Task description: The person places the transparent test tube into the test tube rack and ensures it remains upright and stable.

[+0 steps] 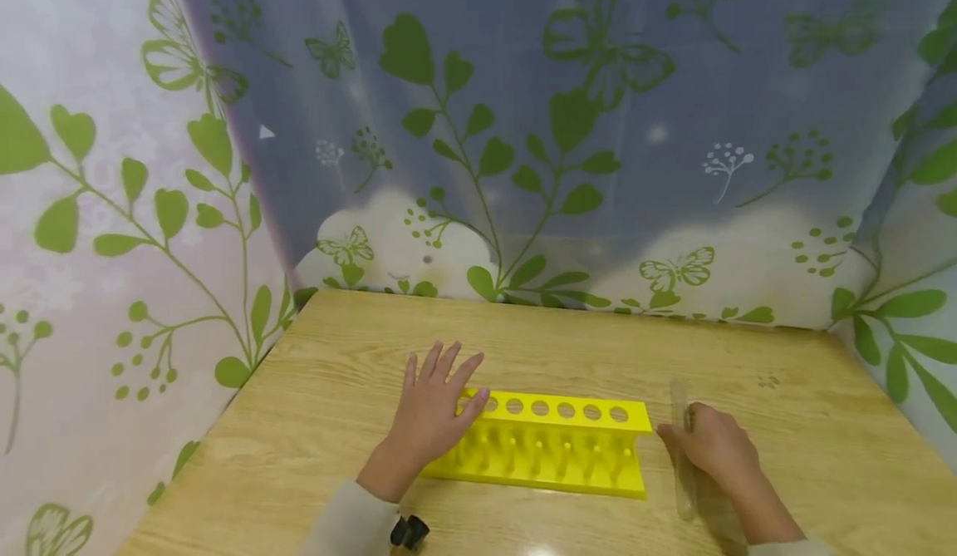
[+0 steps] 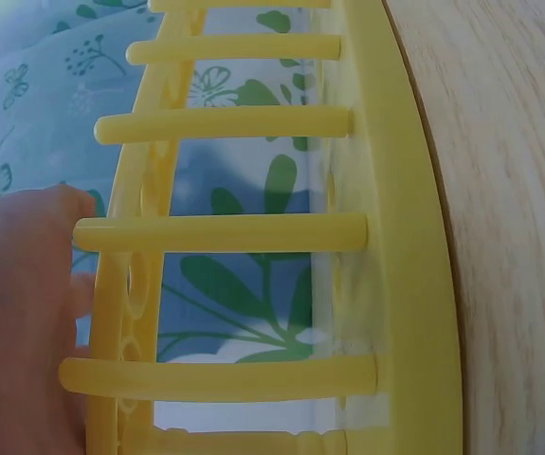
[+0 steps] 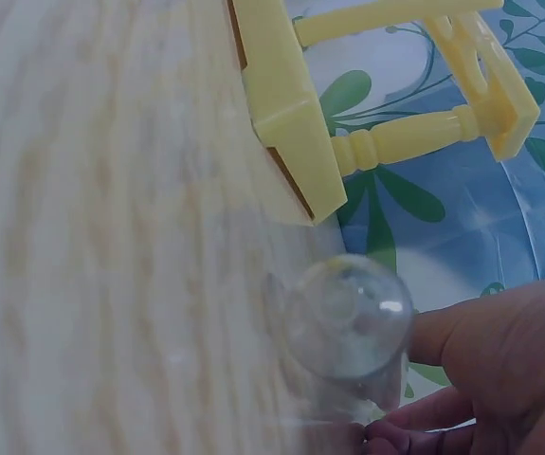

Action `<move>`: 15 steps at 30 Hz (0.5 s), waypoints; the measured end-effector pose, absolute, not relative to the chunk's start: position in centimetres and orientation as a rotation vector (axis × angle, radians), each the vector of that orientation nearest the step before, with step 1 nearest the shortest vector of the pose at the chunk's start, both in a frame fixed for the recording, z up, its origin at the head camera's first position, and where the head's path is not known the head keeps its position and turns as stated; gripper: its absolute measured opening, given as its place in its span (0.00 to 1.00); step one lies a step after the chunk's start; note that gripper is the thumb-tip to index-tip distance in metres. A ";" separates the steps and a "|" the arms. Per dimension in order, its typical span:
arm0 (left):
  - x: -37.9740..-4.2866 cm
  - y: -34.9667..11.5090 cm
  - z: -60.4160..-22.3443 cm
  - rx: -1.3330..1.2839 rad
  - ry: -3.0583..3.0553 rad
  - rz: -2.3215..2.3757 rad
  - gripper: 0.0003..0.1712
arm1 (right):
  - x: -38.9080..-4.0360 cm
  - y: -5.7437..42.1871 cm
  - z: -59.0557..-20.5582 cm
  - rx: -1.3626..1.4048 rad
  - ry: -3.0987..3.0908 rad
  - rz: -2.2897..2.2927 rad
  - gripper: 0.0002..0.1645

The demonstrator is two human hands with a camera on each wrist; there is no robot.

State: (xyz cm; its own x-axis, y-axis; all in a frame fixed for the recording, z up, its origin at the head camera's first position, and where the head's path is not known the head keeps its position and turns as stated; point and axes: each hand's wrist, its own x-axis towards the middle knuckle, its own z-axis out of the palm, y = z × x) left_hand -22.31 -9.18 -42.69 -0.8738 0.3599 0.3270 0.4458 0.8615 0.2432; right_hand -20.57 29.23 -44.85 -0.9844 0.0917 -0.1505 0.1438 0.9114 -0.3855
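Note:
A yellow test tube rack stands on the wooden table, with a row of round holes along its top and upright pegs at the side. My left hand rests on the rack's left end, fingers spread and straight; the left wrist view shows the hand beside the rack's top bar. To the right of the rack, my right hand pinches a clear test tube between thumb and fingers. In the right wrist view, the tube's rounded end faces the camera, apart from the rack.
The wooden table reaches back to a curtain printed with leaves and butterflies. A small black object is at the left wrist. Similar printed cloth hangs at the left side.

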 end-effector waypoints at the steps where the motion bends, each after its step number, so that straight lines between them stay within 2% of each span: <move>1: -22.4 -9.1 -42.7 -0.615 -2.769 -0.457 0.30 | -20.6 29.3 -44.9 0.184 2.944 -0.609 0.48; 15: -22.6 -9.2 -43.1 -0.690 -2.839 -0.417 0.31 | -20.8 29.6 -45.7 0.151 2.975 -0.623 0.45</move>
State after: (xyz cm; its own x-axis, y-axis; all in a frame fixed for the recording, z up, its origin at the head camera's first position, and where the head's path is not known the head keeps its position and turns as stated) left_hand -22.62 -9.21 -43.10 -0.8737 0.4187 0.2476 0.4723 0.8522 0.2252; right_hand -20.77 29.62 -45.67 -0.9903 0.0769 -0.1161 0.1170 0.9115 -0.3943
